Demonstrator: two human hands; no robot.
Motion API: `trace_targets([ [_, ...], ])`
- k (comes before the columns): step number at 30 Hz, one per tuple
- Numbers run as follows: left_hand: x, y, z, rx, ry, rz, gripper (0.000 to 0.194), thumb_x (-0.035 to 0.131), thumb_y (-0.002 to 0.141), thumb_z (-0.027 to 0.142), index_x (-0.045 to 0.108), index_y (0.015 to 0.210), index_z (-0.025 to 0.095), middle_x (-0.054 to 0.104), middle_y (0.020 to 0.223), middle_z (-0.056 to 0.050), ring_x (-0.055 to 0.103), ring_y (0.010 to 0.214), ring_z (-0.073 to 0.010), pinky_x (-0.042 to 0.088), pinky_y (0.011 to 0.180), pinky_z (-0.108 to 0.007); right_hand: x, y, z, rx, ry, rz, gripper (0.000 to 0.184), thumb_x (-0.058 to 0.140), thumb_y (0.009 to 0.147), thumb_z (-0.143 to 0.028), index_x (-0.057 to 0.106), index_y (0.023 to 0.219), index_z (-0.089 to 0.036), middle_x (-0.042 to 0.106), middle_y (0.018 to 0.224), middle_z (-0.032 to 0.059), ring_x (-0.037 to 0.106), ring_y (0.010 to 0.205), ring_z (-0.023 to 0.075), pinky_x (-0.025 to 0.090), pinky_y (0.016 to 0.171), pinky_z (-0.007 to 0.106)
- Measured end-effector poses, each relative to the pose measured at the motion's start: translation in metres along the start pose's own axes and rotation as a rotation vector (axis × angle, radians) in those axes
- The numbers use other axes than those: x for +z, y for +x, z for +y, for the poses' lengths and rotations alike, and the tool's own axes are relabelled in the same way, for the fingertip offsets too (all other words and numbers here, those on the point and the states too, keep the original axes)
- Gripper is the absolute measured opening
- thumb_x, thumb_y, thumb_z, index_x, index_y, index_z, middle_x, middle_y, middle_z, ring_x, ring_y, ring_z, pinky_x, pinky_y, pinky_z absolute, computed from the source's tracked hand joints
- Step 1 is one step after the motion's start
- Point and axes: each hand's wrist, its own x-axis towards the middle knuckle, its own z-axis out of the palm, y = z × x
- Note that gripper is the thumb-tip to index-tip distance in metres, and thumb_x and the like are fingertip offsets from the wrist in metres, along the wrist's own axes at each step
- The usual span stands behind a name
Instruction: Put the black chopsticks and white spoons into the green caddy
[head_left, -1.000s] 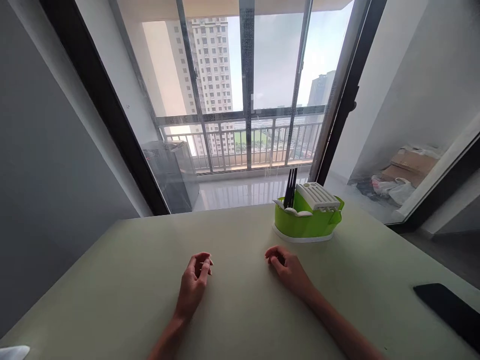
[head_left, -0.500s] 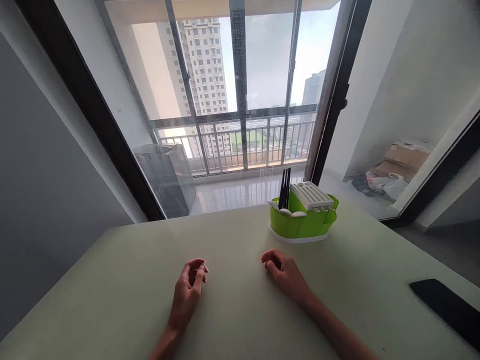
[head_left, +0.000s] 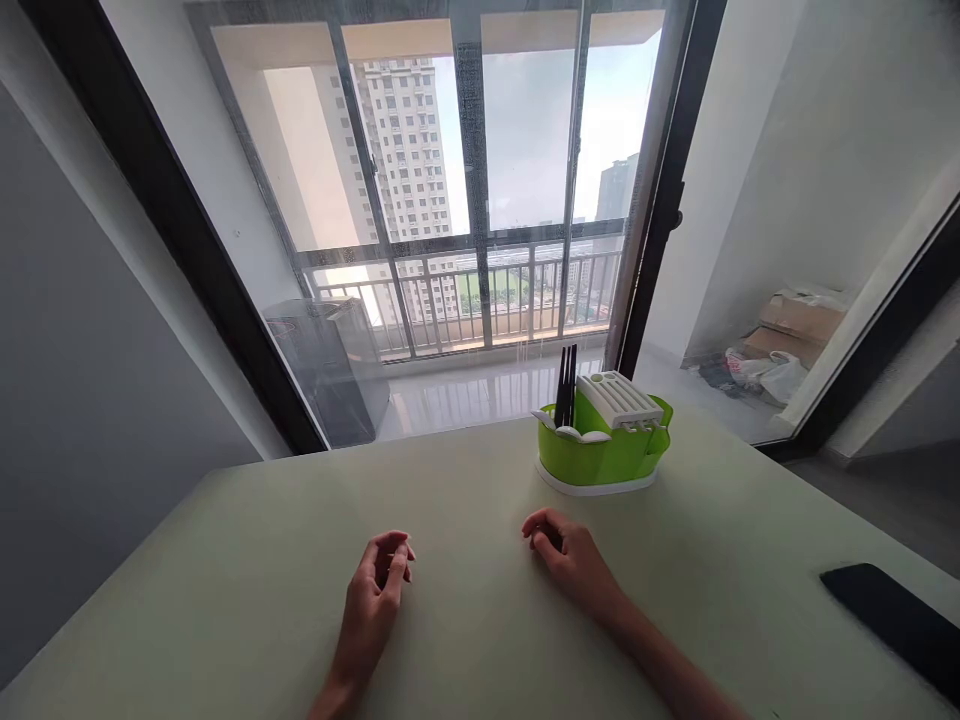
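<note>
My left hand rests on its side on the pale table. Its fingers are loosely curled, the thumb lies close to the fingertips, and the hollow between them holds nothing. To the right, my right hand lies on the tabletop with fingers curled inward and nothing visible in them. Just beyond it stands a green utensil caddy with a white base, apart from the hand. Dark chopsticks stand upright in it, several white spoons lean at its front rim, and a white slotted block covers its right part.
A black flat object lies at the table's right edge, partly out of view. Behind the table are a dark-framed glass door and a balcony with a grey cabinet-like box. Cardboard and plastic bags lie on the floor at right.
The whole view has shifted slightly, so the scene sits a little lower. Both hands keep the same pose and place on the table.
</note>
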Motion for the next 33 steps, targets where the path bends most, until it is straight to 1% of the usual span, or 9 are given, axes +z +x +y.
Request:
trace_targets([
  [6,-0.0001,0.0002,0.0012,-0.011,0.018,-0.011,0.043,0.055,0.09,0.058,0.058,0.11,0.021,0.068,0.095,-0.005,0.061,0.077,-0.0185,0.052,0.077,-0.032,0.0002,-0.0006,-0.0007,0.005,0.011,-0.001,0.025,0.047,0.088,-0.032,0.069,0.09,-0.021,0.069,0.08,0.0015,0.061,0.075,0.0202,0.041,0.067,0.028],
  [11,-0.0006,0.0006,0.0004,-0.016,0.014,-0.006,0.044,0.056,0.089,0.058,0.059,0.11,0.02,0.069,0.097,-0.006,0.061,0.077,-0.0187,0.053,0.076,-0.032,0.0004,-0.0005,0.0002,0.01,0.01,0.003,0.024,0.048,0.087,-0.032,0.069,0.089,-0.021,0.067,0.078,0.0007,0.059,0.072,0.0195,0.041,0.066,0.028],
  [21,-0.0008,0.0001,0.0008,-0.024,0.026,-0.017,0.047,0.055,0.089,0.06,0.058,0.114,0.02,0.069,0.102,-0.007,0.062,0.078,-0.0193,0.053,0.076,-0.033,-0.0006,-0.0013,-0.0032,0.005,0.012,-0.002,0.024,0.047,0.087,-0.031,0.068,0.089,-0.021,0.068,0.079,0.0017,0.059,0.073,0.0198,0.042,0.066,0.028],
  [33,-0.0008,0.0007,0.0,-0.017,0.017,-0.009,0.045,0.056,0.089,0.059,0.06,0.113,0.02,0.07,0.096,-0.005,0.063,0.077,-0.0192,0.053,0.075,-0.032,0.0003,0.0001,0.0003,0.006,0.009,-0.006,0.024,0.047,0.087,-0.032,0.068,0.089,-0.021,0.069,0.08,0.0022,0.061,0.076,0.0205,0.042,0.068,0.029],
])
